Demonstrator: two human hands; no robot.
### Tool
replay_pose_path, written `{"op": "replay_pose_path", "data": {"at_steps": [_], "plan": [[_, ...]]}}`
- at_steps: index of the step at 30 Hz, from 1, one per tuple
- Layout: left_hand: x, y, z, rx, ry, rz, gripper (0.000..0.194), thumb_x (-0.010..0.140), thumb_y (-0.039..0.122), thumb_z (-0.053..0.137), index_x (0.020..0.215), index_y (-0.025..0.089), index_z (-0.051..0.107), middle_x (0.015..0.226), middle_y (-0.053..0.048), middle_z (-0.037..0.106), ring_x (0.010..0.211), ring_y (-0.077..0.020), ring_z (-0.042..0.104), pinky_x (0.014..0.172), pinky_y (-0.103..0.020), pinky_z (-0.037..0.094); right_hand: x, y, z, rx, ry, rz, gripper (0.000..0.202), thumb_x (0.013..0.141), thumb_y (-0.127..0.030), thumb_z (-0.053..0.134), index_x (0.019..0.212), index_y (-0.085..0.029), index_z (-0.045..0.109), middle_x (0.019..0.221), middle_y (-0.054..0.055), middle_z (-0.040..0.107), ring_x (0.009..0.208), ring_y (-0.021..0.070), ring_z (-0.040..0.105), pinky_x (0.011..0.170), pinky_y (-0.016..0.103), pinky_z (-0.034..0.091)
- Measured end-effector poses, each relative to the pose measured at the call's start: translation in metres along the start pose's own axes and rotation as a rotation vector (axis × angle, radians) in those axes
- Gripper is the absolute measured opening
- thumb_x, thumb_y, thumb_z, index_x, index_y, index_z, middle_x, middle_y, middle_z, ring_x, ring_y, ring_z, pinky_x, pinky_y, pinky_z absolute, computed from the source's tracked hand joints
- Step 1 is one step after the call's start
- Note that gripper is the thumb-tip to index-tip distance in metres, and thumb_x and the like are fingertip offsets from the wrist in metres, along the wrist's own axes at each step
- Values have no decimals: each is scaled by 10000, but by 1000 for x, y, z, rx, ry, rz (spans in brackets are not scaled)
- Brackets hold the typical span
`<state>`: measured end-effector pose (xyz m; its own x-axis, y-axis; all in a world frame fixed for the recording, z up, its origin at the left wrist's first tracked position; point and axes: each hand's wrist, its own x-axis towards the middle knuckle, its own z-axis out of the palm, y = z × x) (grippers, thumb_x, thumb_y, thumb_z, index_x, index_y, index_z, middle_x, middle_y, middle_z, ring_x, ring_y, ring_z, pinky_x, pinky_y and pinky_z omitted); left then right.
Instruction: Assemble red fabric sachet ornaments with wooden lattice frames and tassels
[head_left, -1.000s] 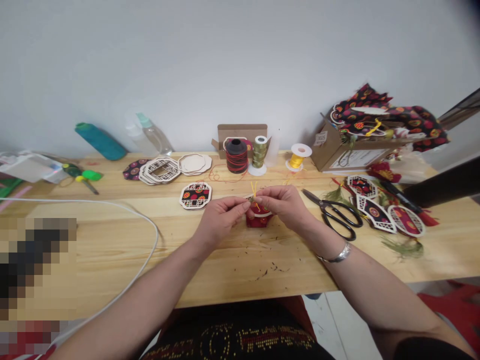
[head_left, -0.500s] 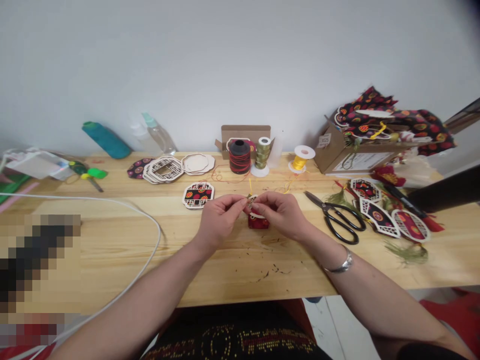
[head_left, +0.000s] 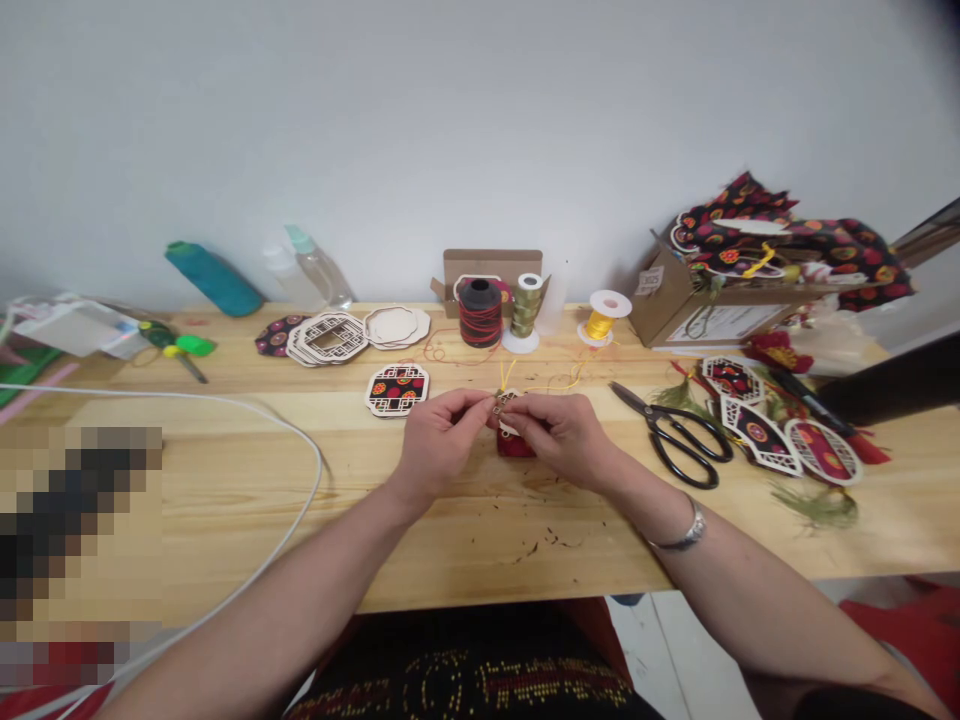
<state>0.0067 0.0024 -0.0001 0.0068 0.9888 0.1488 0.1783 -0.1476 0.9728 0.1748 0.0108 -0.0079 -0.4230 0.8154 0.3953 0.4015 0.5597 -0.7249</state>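
Well back from the front edge of a wooden table, which runs along 6 o'clock, a small ornament sits between a person's left hand and right hand. Wood flecked with dark scraps spans the room between hands and edge; black-handled scissors at 3 o'clock and a white cable toward 9 bound the sides. A lattice panel lies just beside the left hand at 10, a yellow spool at 1. Both thumbs and forefingers pinch the ornament's upper part (fingertips hide the exact spot). It shows a pale rim, dark red below, and thin yellow cord rising toward 12.
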Motion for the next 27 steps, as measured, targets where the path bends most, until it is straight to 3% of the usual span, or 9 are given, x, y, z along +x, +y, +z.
{"op": "replay_pose_path", "data": {"at_steps": [11, 17, 20, 23, 27], "plan": [[-1, 4, -1, 85, 5, 15, 138, 766, 196, 606, 677, 177, 710, 629, 6, 711, 632, -143, 643, 654, -242, 519, -1, -1, -3, -84, -58, -21, 208, 924, -221, 492, 885, -199, 695, 789, 9, 734, 672, 103, 645, 628, 207, 437], [0, -3, -3, 231, -90, 105, 187, 823, 235, 579, 709, 199, 723, 702, 3, 735, 658, -146, 651, 661, -236, 507, -2, -2, -9, -634, 7, -359, 238, 928, -159, 436, 864, -176, 665, 682, 20, 669, 596, 121, 537, 541, 270, 318], [0, -9, -4, 283, -162, 169, 175, 840, 244, 577, 810, 214, 747, 758, -5, 748, 688, -155, 660, 685, -247, 504, -1, -4, -16, -791, 6, -461, 275, 951, -158, 396, 881, -158, 663, 647, 23, 619, 582, 136, 467, 539, 297, 290], [0, -11, -4, 295, -258, 208, 200, 849, 204, 562, 901, 227, 754, 800, -15, 756, 702, -155, 664, 695, -253, 502, 0, -3, -21, -792, 5, -463, 279, 961, -174, 393, 895, -165, 664, 642, 19, 592, 595, 139, 444, 537, 298, 277], [0, -7, -4, 257, -347, 208, 204, 842, 204, 575, 918, 244, 760, 788, -15, 758, 672, -148, 661, 653, -248, 506, 2, 1, -23, -640, 7, -358, 278, 952, -188, 411, 871, -180, 677, 661, 21, 605, 615, 131, 477, 547, 274, 307]]}}
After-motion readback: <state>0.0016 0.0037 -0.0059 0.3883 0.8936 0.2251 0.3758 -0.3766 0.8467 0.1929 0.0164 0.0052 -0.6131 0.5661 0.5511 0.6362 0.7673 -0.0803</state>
